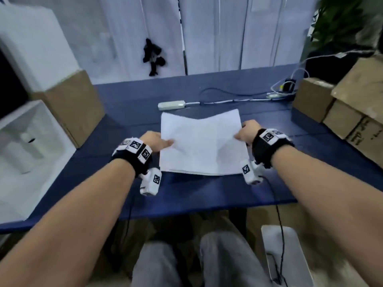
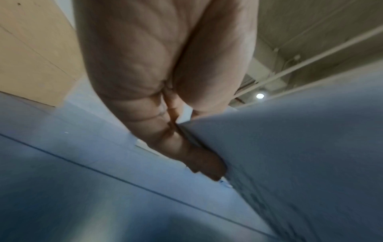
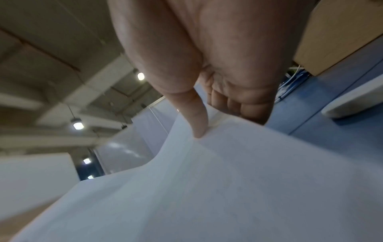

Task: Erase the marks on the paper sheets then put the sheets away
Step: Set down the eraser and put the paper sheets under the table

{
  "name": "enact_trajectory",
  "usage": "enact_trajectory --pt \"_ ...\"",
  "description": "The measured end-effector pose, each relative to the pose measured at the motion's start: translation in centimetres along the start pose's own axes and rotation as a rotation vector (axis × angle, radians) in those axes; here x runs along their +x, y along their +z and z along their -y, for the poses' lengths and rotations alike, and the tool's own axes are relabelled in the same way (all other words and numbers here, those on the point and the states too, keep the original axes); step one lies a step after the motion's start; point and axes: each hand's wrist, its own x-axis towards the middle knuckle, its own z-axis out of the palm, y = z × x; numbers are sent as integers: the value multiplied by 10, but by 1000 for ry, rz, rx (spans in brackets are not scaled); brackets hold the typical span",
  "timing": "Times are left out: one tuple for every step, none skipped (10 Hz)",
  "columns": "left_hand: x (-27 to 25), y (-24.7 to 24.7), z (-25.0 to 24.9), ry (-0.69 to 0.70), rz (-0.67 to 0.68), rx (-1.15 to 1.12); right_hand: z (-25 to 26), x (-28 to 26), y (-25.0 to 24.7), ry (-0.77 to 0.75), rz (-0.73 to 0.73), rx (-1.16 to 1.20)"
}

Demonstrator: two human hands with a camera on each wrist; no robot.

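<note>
A thin stack of white paper sheets point(image 1: 202, 143) is held up over the middle of a table covered in dark blue cloth point(image 1: 128, 104), its near edge low over the cloth and its centre sagging in a shallow dip. The left hand point(image 1: 154, 141) pinches the stack's left edge, thumb on top and fingers underneath. The right hand point(image 1: 245, 132) pinches the right edge; the right wrist view shows the thumb point(image 3: 197, 117) pressed on the top sheet with the fingers curled beneath. No marks show on the top sheet, though the view is soft.

The likely risk is the sheets fanning apart or one slipping out, since only the two side edges are gripped and the middle bows. Squeezing the hands together would crease the paper.

Just beyond the stack lies a white oblong power adapter point(image 1: 171, 105) with a trailing cable point(image 1: 228, 94). Left of the stack stands a brown cardboard box point(image 1: 70, 106) beside a white open-fronted cabinet point(image 1: 31, 131); right of the stack are more brown cardboard boxes point(image 1: 339, 108). Bare cloth borders the stack on both sides and toward the person.
</note>
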Motion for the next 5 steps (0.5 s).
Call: enact_trajectory --pt "38 16 10 -70 -60 -30 -6 43 21 31 15 -79" --pt "68 21 9 -102 -85 44 -2 73 31 33 16 -155" --pt "89 27 12 -131 -76 137 -2 89 37 64 26 -234" --pt "91 28 10 -189 -94 172 2 88 32 71 7 -243" --pt "88 20 7 -203 -120 165 6 86 24 81 -53 -165"
